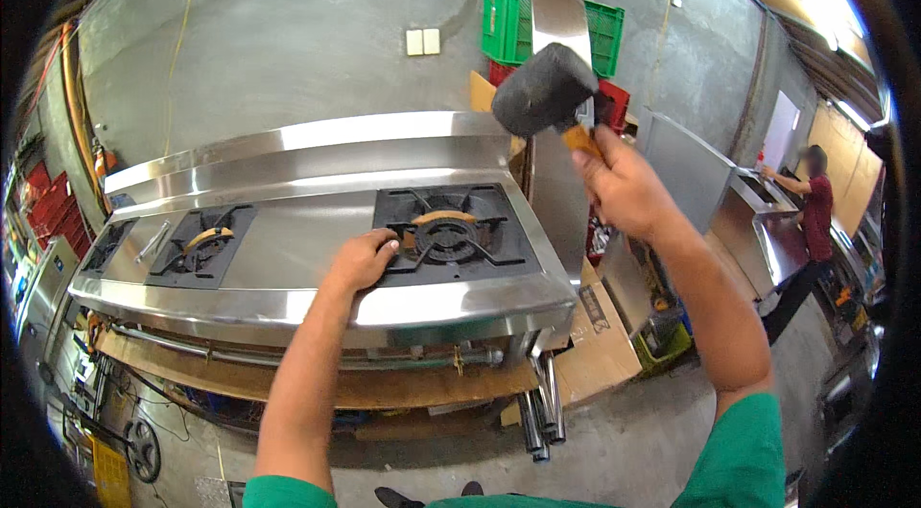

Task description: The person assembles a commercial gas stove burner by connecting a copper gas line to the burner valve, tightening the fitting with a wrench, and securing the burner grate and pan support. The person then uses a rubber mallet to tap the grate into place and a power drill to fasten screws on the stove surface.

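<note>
My right hand (pixel 624 184) is closed round the orange-brown handle of a black rubber mallet (pixel 545 91), raised above the right end of a stainless-steel gas stove (pixel 288 230). The mallet's head points up and to the left, apart from the stove. My left hand (pixel 365 259) lies at the left side of the right burner's black grate (pixel 446 239), its fingers curled at a grate arm. The palm side is hidden. A curved tan piece (pixel 444 217) rests at the back of that burner, and a similar one sits on the burner farther left.
A tall steel panel (pixel 561 0) stands behind the stove's right end, before green crates (pixel 506 23). Cardboard (pixel 595 345) and steel tubes (pixel 542 402) lie below right. Another person (pixel 817 206) works at a steel unit on the far right. A yellow crate (pixel 110 474) stands lower left.
</note>
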Tool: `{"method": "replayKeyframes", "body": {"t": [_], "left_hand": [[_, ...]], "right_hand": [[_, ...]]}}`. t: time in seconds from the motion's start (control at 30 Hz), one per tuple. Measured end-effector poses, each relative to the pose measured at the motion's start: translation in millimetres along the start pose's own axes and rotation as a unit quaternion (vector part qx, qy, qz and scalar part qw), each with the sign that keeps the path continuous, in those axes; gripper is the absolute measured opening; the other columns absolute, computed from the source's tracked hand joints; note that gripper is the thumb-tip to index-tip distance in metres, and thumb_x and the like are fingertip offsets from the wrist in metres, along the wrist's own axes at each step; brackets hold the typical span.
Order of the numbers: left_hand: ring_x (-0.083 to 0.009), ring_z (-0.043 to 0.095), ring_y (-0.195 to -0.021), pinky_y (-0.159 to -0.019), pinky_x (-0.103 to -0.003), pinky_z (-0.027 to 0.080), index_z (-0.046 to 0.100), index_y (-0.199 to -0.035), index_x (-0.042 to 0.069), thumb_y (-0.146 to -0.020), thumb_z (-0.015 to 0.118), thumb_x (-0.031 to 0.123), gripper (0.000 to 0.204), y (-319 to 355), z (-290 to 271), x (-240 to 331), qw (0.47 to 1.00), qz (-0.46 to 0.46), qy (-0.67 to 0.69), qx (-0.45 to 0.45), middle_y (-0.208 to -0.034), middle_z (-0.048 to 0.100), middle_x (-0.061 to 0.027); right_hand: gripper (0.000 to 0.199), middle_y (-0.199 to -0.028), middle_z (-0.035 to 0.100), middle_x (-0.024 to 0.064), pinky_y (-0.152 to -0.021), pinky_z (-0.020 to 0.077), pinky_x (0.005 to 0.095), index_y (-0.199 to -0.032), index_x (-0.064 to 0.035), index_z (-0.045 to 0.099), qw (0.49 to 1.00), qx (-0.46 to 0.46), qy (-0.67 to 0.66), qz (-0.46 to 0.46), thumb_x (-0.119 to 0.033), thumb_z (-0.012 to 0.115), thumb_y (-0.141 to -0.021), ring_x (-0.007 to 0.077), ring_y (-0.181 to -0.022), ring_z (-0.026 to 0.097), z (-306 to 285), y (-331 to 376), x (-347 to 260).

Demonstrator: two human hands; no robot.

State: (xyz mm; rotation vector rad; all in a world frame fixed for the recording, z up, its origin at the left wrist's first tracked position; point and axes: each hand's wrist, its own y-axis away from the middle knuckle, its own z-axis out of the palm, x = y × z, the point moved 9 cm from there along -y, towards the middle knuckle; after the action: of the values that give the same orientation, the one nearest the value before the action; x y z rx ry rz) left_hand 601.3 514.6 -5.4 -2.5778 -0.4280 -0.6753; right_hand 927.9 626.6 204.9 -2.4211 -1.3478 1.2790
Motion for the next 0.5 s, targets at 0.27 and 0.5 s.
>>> {"method": "replayKeyframes", "body": {"t": [0.27, 0.5], "left_hand": [[-0.0341, 0.047, -0.138, -0.114, -0.056, 0.032, 0.064, -0.131, 0.007, -0.094, 0.054, 0.037, 0.048, -4.5, 12.6, -25.7, 0.991, -0.028, -0.130, 0.018, -0.143, 0.057, -0.0141], [-0.0334, 0.053, -0.131, -0.110, -0.052, 0.038, 0.066, -0.126, 0.007, -0.093, 0.058, 0.038, 0.046, 4.7, 11.0, -34.0, 0.991, -0.035, -0.124, 0.044, -0.139, 0.060, -0.0133]], "right_hand": [[0.040, -0.101, 0.066, 0.0306, -0.088, 0.0473, 0.0480, -0.117, 0.0028, 0.056, 0.997, -0.039, 0.009, -0.067, -0.034, 0.053, -0.101, 0.0465, -0.101, 0.064, 72.0, -42.6, -21.4], [0.040, -0.105, 0.067, 0.0313, -0.092, 0.0476, 0.0518, -0.115, 0.0006, 0.059, 0.990, 0.084, 0.029, -0.111, -0.035, 0.047, -0.102, 0.0467, -0.105, 0.063, 134.4, -155.4, -35.7]]}}
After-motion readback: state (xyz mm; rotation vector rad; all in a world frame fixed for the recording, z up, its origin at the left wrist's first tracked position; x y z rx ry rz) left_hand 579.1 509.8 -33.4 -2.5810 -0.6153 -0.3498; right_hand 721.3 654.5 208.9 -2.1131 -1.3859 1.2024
